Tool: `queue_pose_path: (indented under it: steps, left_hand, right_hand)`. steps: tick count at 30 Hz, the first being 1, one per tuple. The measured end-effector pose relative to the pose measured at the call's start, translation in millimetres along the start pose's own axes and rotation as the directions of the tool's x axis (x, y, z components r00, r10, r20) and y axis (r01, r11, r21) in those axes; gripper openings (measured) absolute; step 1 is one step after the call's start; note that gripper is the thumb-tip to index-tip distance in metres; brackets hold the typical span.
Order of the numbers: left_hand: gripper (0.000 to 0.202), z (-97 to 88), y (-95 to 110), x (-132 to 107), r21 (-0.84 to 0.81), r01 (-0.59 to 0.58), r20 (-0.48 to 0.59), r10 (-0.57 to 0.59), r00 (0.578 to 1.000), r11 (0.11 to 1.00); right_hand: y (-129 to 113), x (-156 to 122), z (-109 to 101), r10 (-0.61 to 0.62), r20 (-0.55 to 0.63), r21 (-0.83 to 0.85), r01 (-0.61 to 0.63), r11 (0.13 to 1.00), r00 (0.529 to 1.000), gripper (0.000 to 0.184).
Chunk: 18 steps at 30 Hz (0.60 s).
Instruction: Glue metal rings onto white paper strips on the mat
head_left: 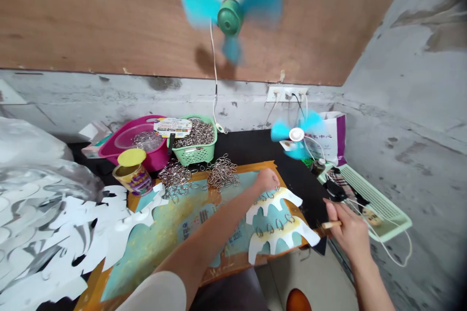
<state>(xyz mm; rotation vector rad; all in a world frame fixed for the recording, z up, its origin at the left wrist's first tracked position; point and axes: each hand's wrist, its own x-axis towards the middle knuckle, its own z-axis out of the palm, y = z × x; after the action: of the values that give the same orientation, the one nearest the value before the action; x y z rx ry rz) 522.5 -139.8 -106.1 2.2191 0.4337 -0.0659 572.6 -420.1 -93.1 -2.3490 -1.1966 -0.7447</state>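
Room: You work at a black tabletop (251,146) set against a stained concrete wall (412,107), below a sloping plywood panel (109,19). A teal clip fan (230,17) hangs from the panel, and a second blue fan (297,134) runs at the far right.

Work surface: A teal-and-orange printed board (153,248) lies on the tabletop. A pile of white scalloped paper sheets (73,223) overlaps its left side.

Supplies: Loose metal rings (222,173) lie heaped at the far edge of the board. Behind them stand a green plastic basket (193,154) filled with more rings and a magenta basin (109,151).

Workpiece: A white-and-teal scalloped cut-out (277,248) lies on the right side of the board, its long axis running across your view. Small rings (279,224) sit in rows on it.

Left hand: Your left hand (266,181) rests at the far edge of the cut-out with its fingers curled down. You cannot tell from this view whether it holds a ring.

Right hand: Your right hand (350,233) pinches a short wooden stick (331,225) narrowly between thumb and fingers.

Relation: The cut-out lies just below your left hand, the nearer hand, and to the left of your right hand. The stick points toward its right end and stops just beside it.
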Motion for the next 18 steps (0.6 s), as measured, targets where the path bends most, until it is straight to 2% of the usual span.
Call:
queue_pose_path:
  steps: [3, 8, 14, 18]
  left_hand:
    - [0.028, 4.2, 5, 3, 0.077, 0.011, -0.002, -0.011, 1.0, 0.997]
    - [0.028, 5.3, 11, 0, 0.235, -0.006, -0.09, 0.028, 0.996, 0.972]
    - [0.028, 12.0, 15, -3, 0.379, -0.056, -0.025, 0.07, 0.997, 0.924]
    - [0.029, 8.6, 11, -4, 0.417, -0.114, -0.003, 0.127, 0.992, 0.902]
  right_hand:
    - [0, -2, -5, -0.008, -0.014, 0.001, 0.008, 1.0, 1.0, 0.033]
    - [3, -8, -11, 0.014, -0.025, -0.012, -0.014, 1.0, 1.0, 0.034]
    - [2, -11, -11, 0.016, -0.026, -0.004, -0.016, 1.0, 1.0, 0.032]
    - [2, -11, -11, 0.014, -0.032, 0.012, -0.014, 1.0, 0.999, 0.033]
